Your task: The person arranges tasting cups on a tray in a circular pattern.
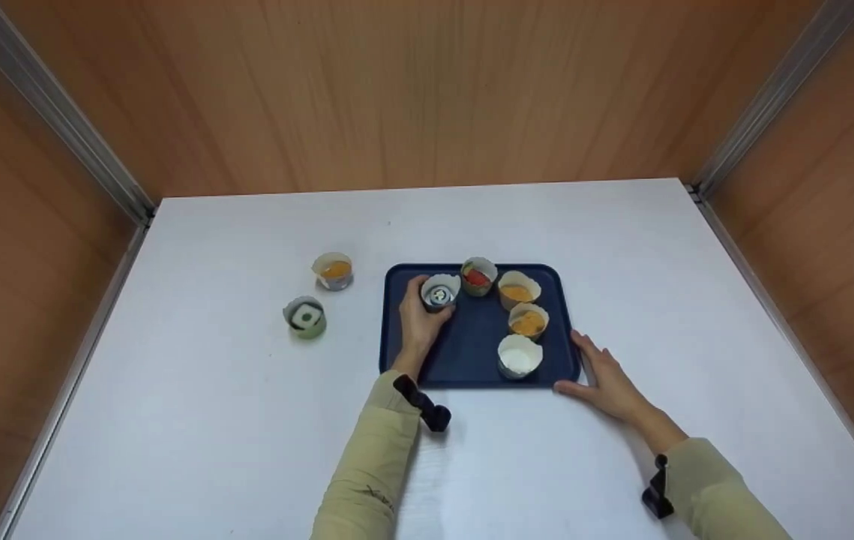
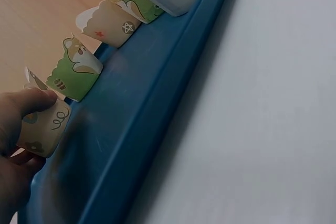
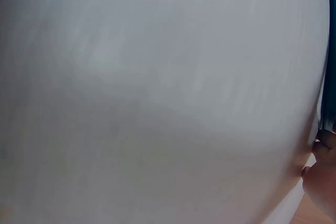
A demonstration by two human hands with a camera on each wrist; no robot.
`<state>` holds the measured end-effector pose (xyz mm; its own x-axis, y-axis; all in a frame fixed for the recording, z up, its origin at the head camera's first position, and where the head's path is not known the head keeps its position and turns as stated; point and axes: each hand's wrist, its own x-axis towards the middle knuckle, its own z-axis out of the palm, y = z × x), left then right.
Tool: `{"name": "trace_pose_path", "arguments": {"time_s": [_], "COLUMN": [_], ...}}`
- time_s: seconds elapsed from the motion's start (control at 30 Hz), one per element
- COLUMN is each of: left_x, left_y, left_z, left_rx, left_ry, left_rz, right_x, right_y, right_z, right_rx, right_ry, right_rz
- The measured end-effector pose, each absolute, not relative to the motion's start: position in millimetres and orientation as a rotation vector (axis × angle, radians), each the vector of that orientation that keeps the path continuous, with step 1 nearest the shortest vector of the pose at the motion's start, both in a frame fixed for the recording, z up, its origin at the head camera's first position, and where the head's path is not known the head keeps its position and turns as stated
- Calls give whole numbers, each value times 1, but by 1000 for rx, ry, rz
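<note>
My left hand (image 1: 418,322) grips a paper baking cup (image 1: 441,291) with a ringed grey-and-white piece inside, at the upper left of the dark blue tray (image 1: 464,367). In the left wrist view, thumb and fingers pinch this beige printed cup (image 2: 50,129) from its sides. My right hand (image 1: 606,382) lies at the tray's lower right corner, thumb and fingers spread along the rim. At the right edge of the right wrist view, only part of that hand (image 3: 323,182) shows beside the tray.
Along the tray's back and right stand a cup with red filling (image 1: 477,277), two with orange filling (image 1: 516,292) (image 1: 528,324), and a white-looking cup (image 1: 520,356). Left of the tray are an orange-filled cup (image 1: 335,271) and a green cup (image 1: 306,318). Wooden panels (image 1: 427,97) enclose the table.
</note>
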<state>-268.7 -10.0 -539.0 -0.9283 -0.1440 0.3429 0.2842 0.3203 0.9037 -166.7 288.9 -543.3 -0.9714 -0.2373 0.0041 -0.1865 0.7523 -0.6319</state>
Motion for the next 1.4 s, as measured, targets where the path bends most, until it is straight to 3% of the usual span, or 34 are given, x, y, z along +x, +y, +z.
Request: {"name": "trace_pose_path", "arguments": {"time_s": [1.4], "left_x": [-276], "left_y": [1], "left_z": [-542], "left_rx": [-63], "left_ry": [-2300], "left_rz": [-1628], "right_x": [-166], "right_y": [289], "right_z": [-542], "right_rx": [-352], "right_ry": [2868], "right_rz": [-1024]}}
